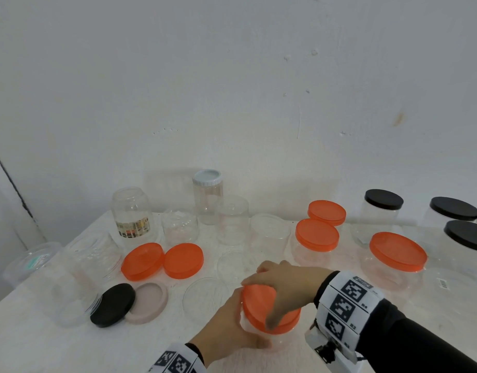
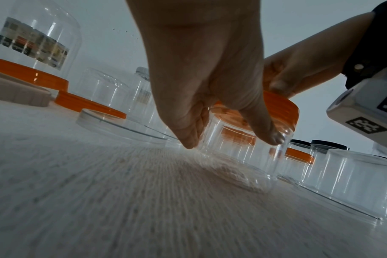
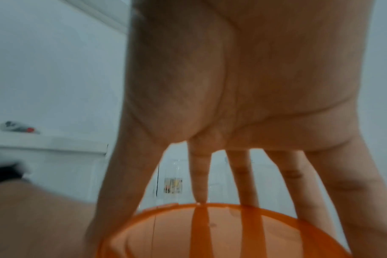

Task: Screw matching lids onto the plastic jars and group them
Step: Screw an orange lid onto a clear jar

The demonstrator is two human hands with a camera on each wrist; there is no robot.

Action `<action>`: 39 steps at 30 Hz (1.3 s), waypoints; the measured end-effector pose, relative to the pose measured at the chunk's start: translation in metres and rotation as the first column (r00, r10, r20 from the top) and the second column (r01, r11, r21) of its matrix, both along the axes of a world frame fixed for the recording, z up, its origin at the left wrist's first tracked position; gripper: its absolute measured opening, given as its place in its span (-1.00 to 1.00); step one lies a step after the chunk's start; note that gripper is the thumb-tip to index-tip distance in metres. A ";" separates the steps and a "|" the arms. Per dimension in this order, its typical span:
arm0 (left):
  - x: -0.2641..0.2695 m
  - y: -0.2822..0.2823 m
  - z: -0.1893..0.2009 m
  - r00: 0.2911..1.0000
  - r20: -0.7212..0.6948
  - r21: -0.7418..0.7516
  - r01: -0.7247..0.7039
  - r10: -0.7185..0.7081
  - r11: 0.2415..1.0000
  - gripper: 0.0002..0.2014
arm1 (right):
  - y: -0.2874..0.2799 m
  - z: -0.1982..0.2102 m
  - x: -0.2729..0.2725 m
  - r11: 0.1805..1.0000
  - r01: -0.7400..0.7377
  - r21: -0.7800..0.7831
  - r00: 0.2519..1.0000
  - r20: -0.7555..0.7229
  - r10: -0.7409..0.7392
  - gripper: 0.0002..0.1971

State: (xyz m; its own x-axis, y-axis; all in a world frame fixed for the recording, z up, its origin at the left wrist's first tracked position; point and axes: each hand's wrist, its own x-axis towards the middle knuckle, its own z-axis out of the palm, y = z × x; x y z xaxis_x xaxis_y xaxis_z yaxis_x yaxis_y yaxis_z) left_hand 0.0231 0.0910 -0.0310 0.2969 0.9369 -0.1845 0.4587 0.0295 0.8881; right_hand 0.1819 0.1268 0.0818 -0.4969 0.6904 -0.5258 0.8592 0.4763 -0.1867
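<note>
A clear cylindrical plastic jar (image 1: 261,337) is being held at the near edge of the white desk (image 1: 43,340), directly in front of the person, with a round orange plastic lid (image 1: 269,309) seated on its mouth. The jar body is being gripped by the left hand (image 1: 229,329), whose thumb and fingers are curled round the transparent wall; in the left wrist view the base is appearing to sit on or just above the desk surface. This grip is judged to be bracing the jar against rotation. The lid is being clasped from above by the right hand (image 1: 283,289), the fingers (image 3: 243,178) being spread over the rim so that turning force can be applied evenly. The lid is being seen slightly tilted in the head view, so the threads are probably not yet fully engaged.

The jar wall is fully transparent and faintly ribbed; the lid is opaque, flat-topped, with a shallow skirt.

Further out, two loose orange lids (image 1: 162,261) are lying side by side to the left, with a loose black lid (image 1: 113,304) and a pale pink lid (image 1: 148,302) nearer the edge. Open clear jars (image 1: 232,219) are standing behind. To the right, orange-lidded jars (image 1: 316,235) and black-lidded jars (image 1: 384,200) are being kept in separate colour clusters, judged to be the finished groups.
</note>
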 end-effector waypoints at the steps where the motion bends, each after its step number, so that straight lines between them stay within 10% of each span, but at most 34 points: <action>1: 0.000 0.000 0.000 1.000 0.011 -0.001 -0.002 0.002 1.000 0.05 | 0.000 -0.002 0.000 1.000 0.022 0.021 1.000 -0.002 -0.022 -0.13; 39: -0.001 -0.001 -0.003 1.000 0.017 0.009 0.001 -0.001 1.000 0.04 | -0.004 -0.017 -0.005 0.982 0.129 0.141 0.992 -0.004 -0.129 -0.06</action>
